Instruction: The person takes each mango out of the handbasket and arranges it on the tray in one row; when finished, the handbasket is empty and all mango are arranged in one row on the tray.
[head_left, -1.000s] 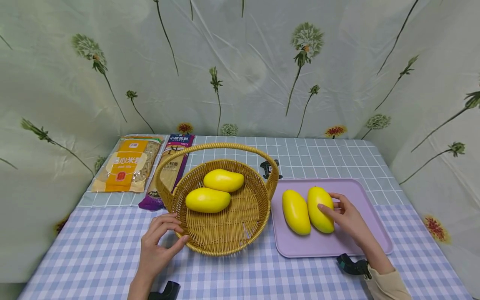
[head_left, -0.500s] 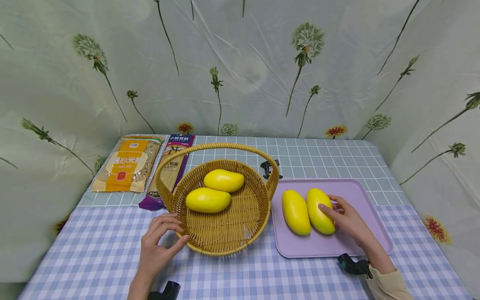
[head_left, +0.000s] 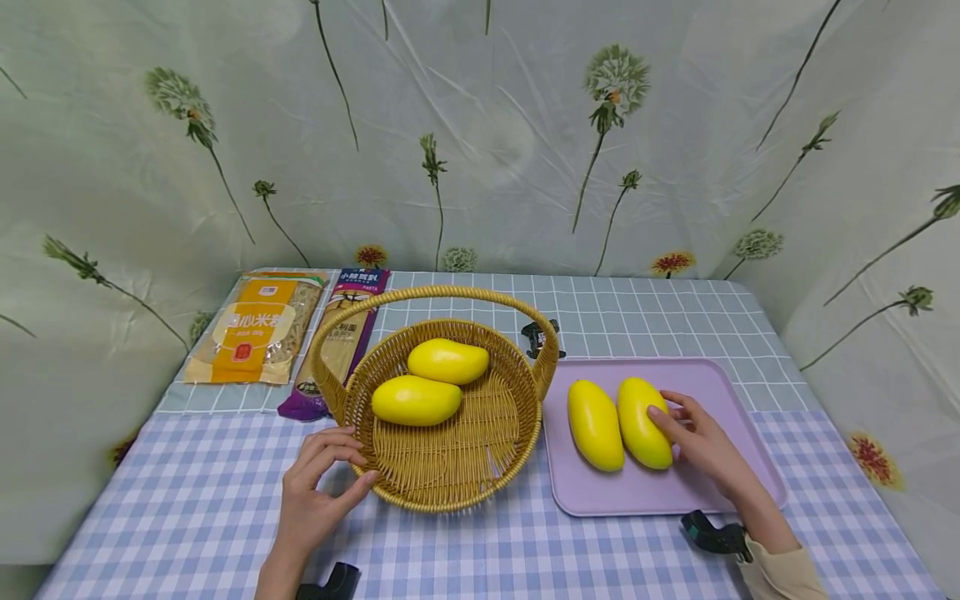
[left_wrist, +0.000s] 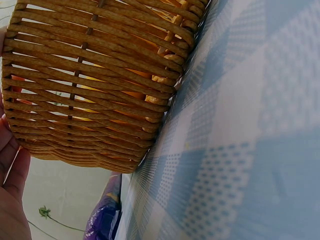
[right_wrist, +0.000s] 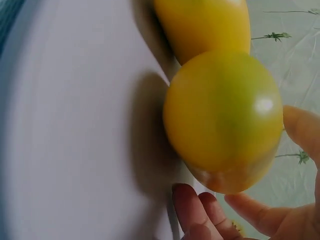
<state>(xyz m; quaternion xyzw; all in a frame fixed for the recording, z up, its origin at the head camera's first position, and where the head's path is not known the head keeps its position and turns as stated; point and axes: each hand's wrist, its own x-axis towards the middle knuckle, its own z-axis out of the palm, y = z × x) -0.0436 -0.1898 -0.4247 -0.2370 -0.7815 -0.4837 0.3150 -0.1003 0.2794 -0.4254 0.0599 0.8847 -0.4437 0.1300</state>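
Two yellow mangoes lie side by side on the lilac tray (head_left: pixel 600 500). My right hand (head_left: pixel 701 437) is at the right-hand mango (head_left: pixel 645 423), its thumb over the top and its fingers curved along the far-right side. In the right wrist view that mango (right_wrist: pixel 222 112) sits between thumb and fingers. The left-hand mango (head_left: pixel 596 426) is beside it. My left hand (head_left: pixel 318 483) rests against the near-left rim of a wicker basket (head_left: pixel 450 500), thumb and fingers spread along it. Inside the basket are two more mangoes, a rear one (head_left: pixel 448 361) and a front one (head_left: pixel 417 401).
An orange-labelled noodle bag (head_left: pixel 255 329) and a purple pasta packet (head_left: pixel 333 342) lie behind the basket at left. The tall basket handle (head_left: pixel 435 292) arches over the basket. A small black object (head_left: pixel 534 337) sits behind its right side. Checked cloth (head_left: pixel 187 500) covers the table.
The right-hand mango has tilted and shifted slightly right and nearer. Its neighbour has moved a little right too. My right hand has edged rightward, while the left hand and basket stay put.
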